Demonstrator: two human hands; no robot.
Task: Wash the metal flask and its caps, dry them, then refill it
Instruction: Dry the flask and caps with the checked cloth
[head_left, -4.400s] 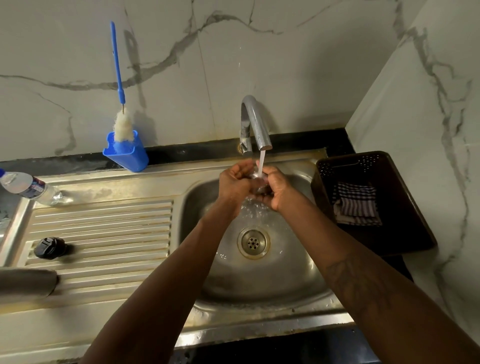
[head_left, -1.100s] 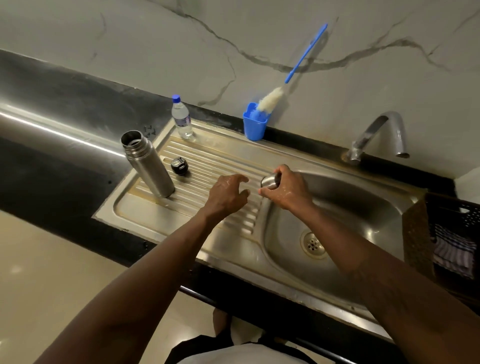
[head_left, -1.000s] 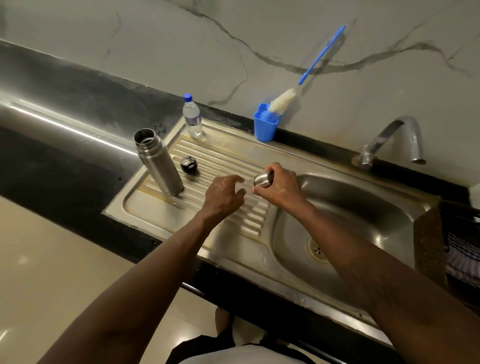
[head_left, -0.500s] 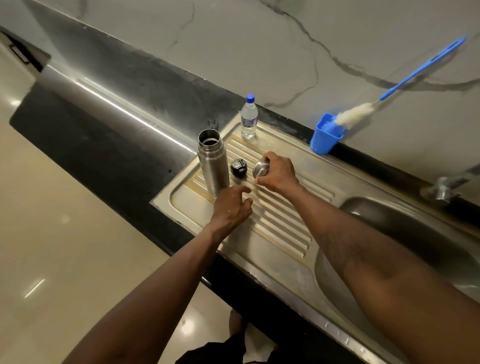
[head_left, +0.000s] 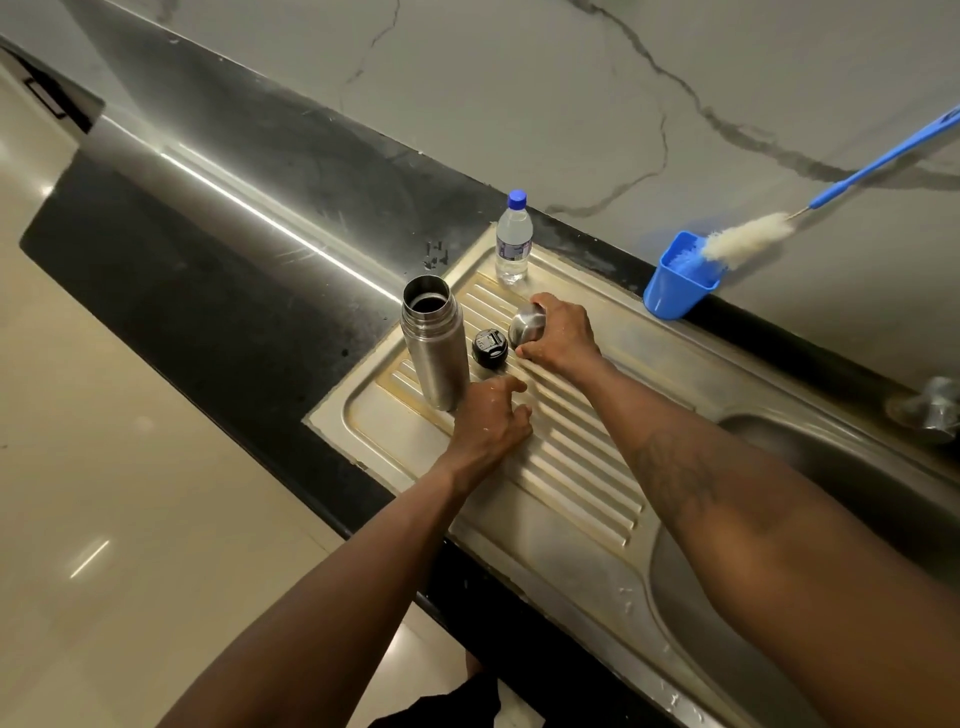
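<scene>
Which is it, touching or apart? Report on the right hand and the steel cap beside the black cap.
Touching. The head view shows the right hand with its fingers and thumb curled round the steel cap, gripping it with no gap.

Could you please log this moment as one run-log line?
right hand: grips metal cap | left hand: empty | flask: upright, open, on drainboard | black cap: beside flask
</scene>
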